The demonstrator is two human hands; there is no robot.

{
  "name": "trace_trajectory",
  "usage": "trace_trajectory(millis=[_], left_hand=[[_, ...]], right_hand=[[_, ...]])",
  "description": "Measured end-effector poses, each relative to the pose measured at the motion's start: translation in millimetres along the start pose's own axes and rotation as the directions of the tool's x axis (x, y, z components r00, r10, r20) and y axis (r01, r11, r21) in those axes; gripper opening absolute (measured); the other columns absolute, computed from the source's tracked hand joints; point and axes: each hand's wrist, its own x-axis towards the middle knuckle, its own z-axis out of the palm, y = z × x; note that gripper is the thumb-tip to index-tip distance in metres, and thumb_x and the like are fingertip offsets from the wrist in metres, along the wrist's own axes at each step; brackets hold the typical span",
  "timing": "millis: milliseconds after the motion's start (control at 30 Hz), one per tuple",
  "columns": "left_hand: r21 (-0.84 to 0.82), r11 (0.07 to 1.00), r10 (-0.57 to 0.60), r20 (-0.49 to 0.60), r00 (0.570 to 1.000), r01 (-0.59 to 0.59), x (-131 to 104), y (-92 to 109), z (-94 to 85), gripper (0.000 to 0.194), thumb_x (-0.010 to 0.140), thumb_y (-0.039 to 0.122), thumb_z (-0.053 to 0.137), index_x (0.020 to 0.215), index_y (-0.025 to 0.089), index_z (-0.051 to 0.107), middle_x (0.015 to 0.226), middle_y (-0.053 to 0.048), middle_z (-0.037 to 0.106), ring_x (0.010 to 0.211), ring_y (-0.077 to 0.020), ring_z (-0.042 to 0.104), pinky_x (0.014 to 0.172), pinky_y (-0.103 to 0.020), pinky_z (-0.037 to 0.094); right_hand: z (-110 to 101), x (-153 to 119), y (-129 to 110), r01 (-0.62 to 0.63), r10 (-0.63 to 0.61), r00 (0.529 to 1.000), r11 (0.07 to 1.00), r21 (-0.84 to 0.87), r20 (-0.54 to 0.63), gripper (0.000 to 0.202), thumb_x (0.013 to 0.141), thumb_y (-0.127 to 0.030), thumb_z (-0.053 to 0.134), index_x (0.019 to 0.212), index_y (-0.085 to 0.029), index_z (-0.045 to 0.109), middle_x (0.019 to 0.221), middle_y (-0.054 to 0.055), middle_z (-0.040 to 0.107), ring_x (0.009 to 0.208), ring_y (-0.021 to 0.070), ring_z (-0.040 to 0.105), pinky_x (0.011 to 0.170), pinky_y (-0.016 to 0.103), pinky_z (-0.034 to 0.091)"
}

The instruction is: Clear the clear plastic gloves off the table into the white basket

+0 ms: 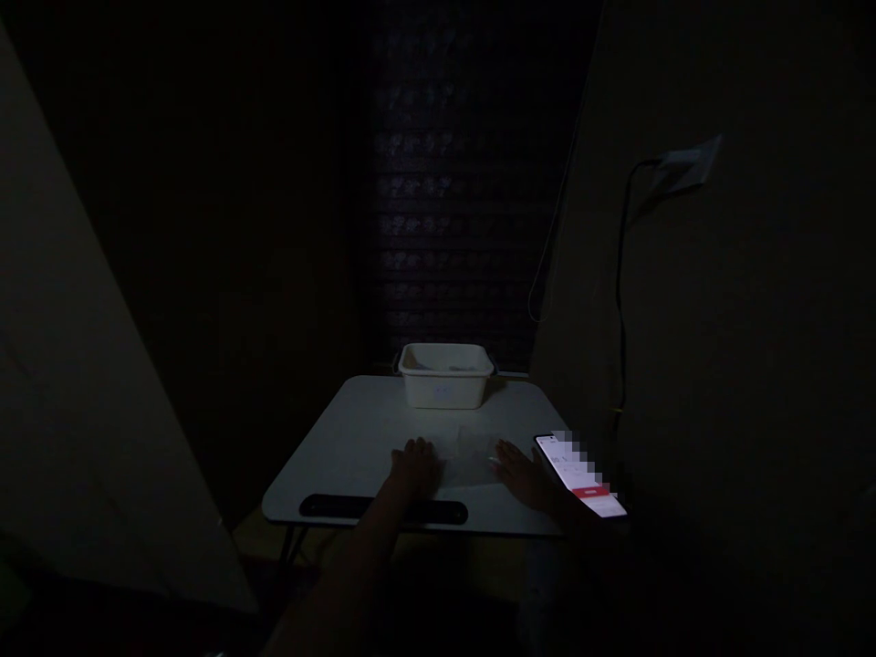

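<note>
A thin, see-through sheet that looks like plastic [472, 456] lies on the pale folding table [328, 447], faint in the dim light. At its left edge is my left hand [416, 467], back up, with the fingers curled down; whatever they may hold is hidden. My right hand [521, 474] rests at the right side of the sheet, fingers stretched out and lying flat on it. A small bright spot shows by the right fingertips, too small to name.
A white plastic tub [444, 388] with contents I cannot make out stands at the table's back. A lit phone [575, 474] lies at the right edge. Along the front edge runs a black strip [342, 505]. A cord [621, 274] hangs from the right wall's outlet.
</note>
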Motion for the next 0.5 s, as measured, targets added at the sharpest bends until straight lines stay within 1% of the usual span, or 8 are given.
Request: trace_trajectory(millis=[67,133,233,367,433,500], left_hand=[[-0.012,1.000,-0.003,-0.003,1.000,0.003,2,0,1.8,0.044,0.073,0.039,0.019,0.107,0.015,0.033,0.112,-0.012,0.035,0.099,-0.0238,0.032,0.071,-0.043,0.031],[-0.010,1.000,0.015,-0.014,1.000,-0.016,2,1,3.9,0.044,0.073,0.039,0.019,0.108,0.015,0.032,0.114,-0.012,0.034,0.100,-0.0237,0.032,0.071,-0.043,0.031],[0.019,0.998,0.053,-0.014,0.998,-0.053,1,3,7.0,0.043,0.074,0.038,0.018,0.108,0.015,0.033,0.116,-0.012,0.031,0.102,-0.0242,0.029,0.072,-0.043,0.030],[0.029,0.998,0.060,0.000,0.998,-0.060,1,4,8.2,0.044,0.075,0.038,0.016,0.110,0.016,0.030,0.119,-0.011,0.027,0.106,-0.0242,0.023,0.073,-0.043,0.029],[0.019,0.999,0.046,0.003,0.999,-0.046,3,2,6.9,0.045,0.075,0.039,0.015,0.111,0.016,0.028,0.120,-0.011,0.026,0.107,-0.0236,0.022,0.075,-0.043,0.028],[0.014,1.000,0.022,0.005,1.000,-0.022,5,-1,4.9,0.045,0.075,0.039,0.015,0.112,0.016,0.027,0.120,-0.011,0.025,0.107,-0.0230,0.022,0.076,-0.042,0.028]], right_hand=[[0,1,2,-0.009,0.009,1.000,1.000,0.010,0.001,0.046,0.074,-0.041,0.016,0.114,-0.020,0.029,0.122,0.004,0.023,0.111,0.0194,0.018,0.086,0.046,0.013],[-2,3,-1,-0.008,0.008,1.000,1.000,0.021,0.013,0.047,0.074,-0.041,0.015,0.114,-0.021,0.028,0.122,0.004,0.023,0.111,0.0190,0.018,0.085,0.046,0.013],[-6,9,-13,0.042,-0.042,0.999,0.999,0.017,0.023,0.046,0.075,-0.040,0.013,0.113,-0.020,0.030,0.122,0.005,0.024,0.111,0.0193,0.018,0.084,0.049,0.013],[-10,11,-30,0.086,-0.086,0.996,0.996,0.012,0.016,0.047,0.075,-0.040,0.012,0.113,-0.019,0.031,0.121,0.007,0.027,0.110,0.0197,0.019,0.083,0.050,0.012],[-11,9,-31,0.098,-0.098,0.995,0.995,0.017,0.013,0.046,0.076,-0.039,0.012,0.113,-0.019,0.030,0.121,0.007,0.027,0.110,0.0191,0.020,0.084,0.049,0.012],[-12,7,-26,0.107,-0.107,0.994,0.994,0.018,0.003,0.046,0.076,-0.039,0.012,0.113,-0.019,0.030,0.121,0.007,0.026,0.110,0.0182,0.019,0.084,0.048,0.013]])
